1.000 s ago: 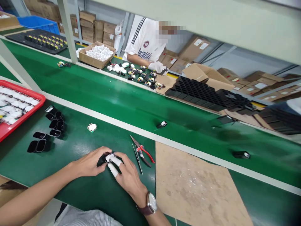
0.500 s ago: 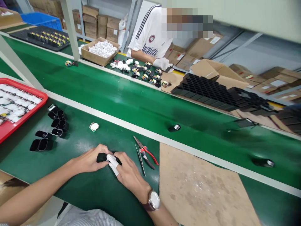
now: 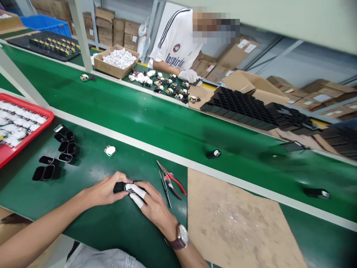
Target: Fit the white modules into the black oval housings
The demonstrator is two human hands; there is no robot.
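Head view, and I have the left hand [image 3: 107,190] on my screen with its grip closed around a black case [image 3: 119,187], low over the near tabletop [image 3: 92,160]. White shows at the case's mouth, and there the right hand [image 3: 157,206], fingers sheathed in white covers, touches it; whether that grip pinches or only presses, I cannot tell.

Over to the containers! I've got a red tray [image 3: 7,153] at the left edge, packed with rows of white-topped parts. Just beside it, a cluster of black cases [image 3: 56,172] stands with mouths facing up, one piece carrying a pale label too small for me to read. Across the green strip [image 3: 145,123], a cardboard box [image 3: 107,70] is heaped with white pieces, and a flat black tray [image 3: 19,44] holds yellow-topped parts in rows, a blue bin [image 3: 55,26] behind it. Further right I see dark cases [image 3: 240,108] packed tightly together, near an opened carton [image 3: 244,82].

And the writing: a co-worker's white shirt [image 3: 173,41] reads "Inspi...", the rest lost in folds, with a round dark-red badge [image 3: 176,48] above. Cartons [image 3: 242,50] on the shelving wear white labels, illegible from my seat. Near the right hand lie tweezers [image 3: 165,190] and red-handled pliers [image 3: 169,178].
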